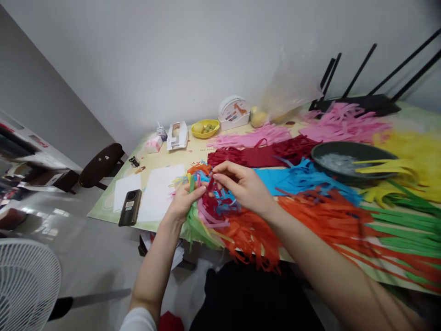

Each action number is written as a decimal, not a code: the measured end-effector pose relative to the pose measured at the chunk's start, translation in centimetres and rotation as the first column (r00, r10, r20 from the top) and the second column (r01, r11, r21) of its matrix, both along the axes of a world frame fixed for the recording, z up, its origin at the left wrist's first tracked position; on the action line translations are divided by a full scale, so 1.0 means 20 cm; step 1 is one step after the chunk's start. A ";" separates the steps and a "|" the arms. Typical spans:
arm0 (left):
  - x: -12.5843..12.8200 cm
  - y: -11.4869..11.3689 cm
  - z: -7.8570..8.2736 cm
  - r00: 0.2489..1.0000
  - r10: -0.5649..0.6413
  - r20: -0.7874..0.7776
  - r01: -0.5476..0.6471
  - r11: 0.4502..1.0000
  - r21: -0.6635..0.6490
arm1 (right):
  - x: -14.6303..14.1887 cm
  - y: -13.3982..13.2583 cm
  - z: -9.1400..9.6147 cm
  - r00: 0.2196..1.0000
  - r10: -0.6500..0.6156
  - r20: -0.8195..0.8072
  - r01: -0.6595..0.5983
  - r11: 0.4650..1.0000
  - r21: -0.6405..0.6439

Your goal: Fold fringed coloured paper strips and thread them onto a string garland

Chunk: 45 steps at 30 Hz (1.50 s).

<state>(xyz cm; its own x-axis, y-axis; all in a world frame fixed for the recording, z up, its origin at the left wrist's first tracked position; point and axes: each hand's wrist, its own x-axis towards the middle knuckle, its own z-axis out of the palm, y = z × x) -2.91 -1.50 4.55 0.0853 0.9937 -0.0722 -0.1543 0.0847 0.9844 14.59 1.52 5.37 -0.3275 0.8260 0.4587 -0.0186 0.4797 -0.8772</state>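
Thin, limp strips in many colours, papery in look, form a loose bundle (203, 220) at the near edge of the tabletop (156, 157), with green and pink ends curling downward over the edge. A narrow dark red strip (211, 185) runs between the two hands at the top of this bundle. Around it lie fringed sheets: a crinkled dark red sheet (263, 155), a smooth blue sheet (270, 180) shredded at its right end, and a tangled orange fringe (257, 232) that hangs partly over the edge. Fluffy pink fringe (255, 137) lies farther back, with yellow strips (418, 147) and straight green strips (409, 230) at the right.

The left hand (184, 202) reaches up from below, its fingers closed on the bundle and the thumb laid along the top. The right hand (241, 184) comes in from the right, knuckles raised, its fingers pinched narrowly on the dark red strip.

A dark, round bowl (365, 151) holds a heap of clear, shiny pieces (337, 162), too blurred to name; yellow strips trail over its rim. A shallow yellow dish (206, 135) contains roundish yellow-green fruit (208, 129).
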 end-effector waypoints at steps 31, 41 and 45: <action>0.02 -0.06 -0.02 0.621 0.456 -0.638 0.139 0.736 0.662 | 0.02 -0.10 -0.11 0.996 0.079 0.043 -0.061 0.943 -0.328; 0.03 -0.06 0.00 0.661 0.280 -0.696 0.272 0.775 0.571 | 0.02 0.00 -0.10 0.979 0.164 -0.121 -0.203 0.835 -0.511; -0.06 -0.03 -0.03 0.571 0.351 -0.742 0.246 0.790 0.562 | 0.07 0.09 -0.05 0.932 -0.143 -0.335 -0.039 0.876 -0.481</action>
<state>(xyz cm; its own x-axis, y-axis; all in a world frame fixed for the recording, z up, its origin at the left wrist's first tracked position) -4.19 -2.01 3.91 0.2365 0.8508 0.4692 0.7035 -0.4830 0.5213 15.98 3.38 4.28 -0.1711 0.9816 0.0843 -0.3530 0.0188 -0.9354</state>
